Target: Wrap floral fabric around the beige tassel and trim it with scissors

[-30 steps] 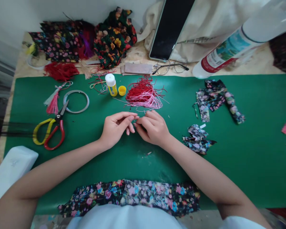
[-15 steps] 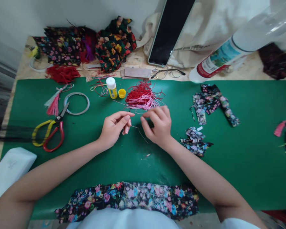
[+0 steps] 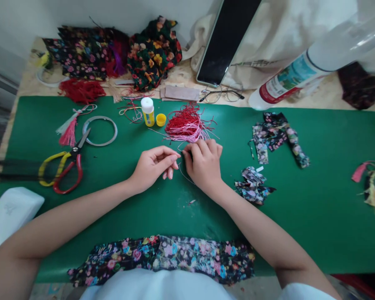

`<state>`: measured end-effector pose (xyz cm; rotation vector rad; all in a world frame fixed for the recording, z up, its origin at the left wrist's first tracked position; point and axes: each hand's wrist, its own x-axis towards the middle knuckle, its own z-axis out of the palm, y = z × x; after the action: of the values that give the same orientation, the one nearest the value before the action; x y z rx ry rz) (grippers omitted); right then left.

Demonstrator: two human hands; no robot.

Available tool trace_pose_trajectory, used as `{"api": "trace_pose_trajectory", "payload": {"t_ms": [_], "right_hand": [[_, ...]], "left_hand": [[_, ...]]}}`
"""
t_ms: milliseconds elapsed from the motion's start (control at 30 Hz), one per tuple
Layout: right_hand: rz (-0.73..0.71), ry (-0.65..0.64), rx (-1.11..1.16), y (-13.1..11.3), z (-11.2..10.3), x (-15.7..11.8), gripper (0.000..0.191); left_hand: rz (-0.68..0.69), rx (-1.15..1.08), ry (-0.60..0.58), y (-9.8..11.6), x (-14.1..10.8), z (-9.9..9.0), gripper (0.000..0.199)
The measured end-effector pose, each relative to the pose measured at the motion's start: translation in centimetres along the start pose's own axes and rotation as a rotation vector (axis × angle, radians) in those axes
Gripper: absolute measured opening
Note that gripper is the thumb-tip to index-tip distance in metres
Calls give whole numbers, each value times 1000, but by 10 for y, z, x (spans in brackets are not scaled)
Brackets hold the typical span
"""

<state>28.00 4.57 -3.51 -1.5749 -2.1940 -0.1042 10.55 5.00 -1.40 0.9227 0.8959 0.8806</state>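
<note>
My left hand and my right hand meet nearly fingertip to fingertip over the green mat. Both are pinched on a thin pale thread, which curves down between them. Just beyond my right fingers lies a pile of red and pink cords. A glue stick stands uncapped beside its yellow cap.
Scissors and a wire ring lie at left, near a white box. Floral fabric spans the front edge; fabric scraps lie right. A bottle, phone and glasses are behind.
My hands have come closer together, and my right fingers have closed in toward the left fingertips. The camera view has shifted slightly.
</note>
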Motion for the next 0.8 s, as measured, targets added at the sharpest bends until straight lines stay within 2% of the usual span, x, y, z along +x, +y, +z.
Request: {"api": "trace_pose_trajectory", "payload": {"t_ms": [133, 300, 433, 567, 800], "right_hand": [[-20, 0, 15, 2, 2, -1, 18], [-52, 88, 96, 1, -3, -2, 12], [-133, 124, 162, 0, -6, -1, 8], [-210, 110, 187, -1, -6, -1, 8], [-200, 57, 168, -1, -4, 0, 10]], "left_hand": [[0, 3, -16, 1, 2, -2, 24], [-51, 17, -96, 1, 5, -5, 21], [-85, -15, -128, 4, 9, -8, 21], [-97, -70, -96, 8, 11, -11, 23], [-56, -146, 21, 5, 10, -9, 23]]}}
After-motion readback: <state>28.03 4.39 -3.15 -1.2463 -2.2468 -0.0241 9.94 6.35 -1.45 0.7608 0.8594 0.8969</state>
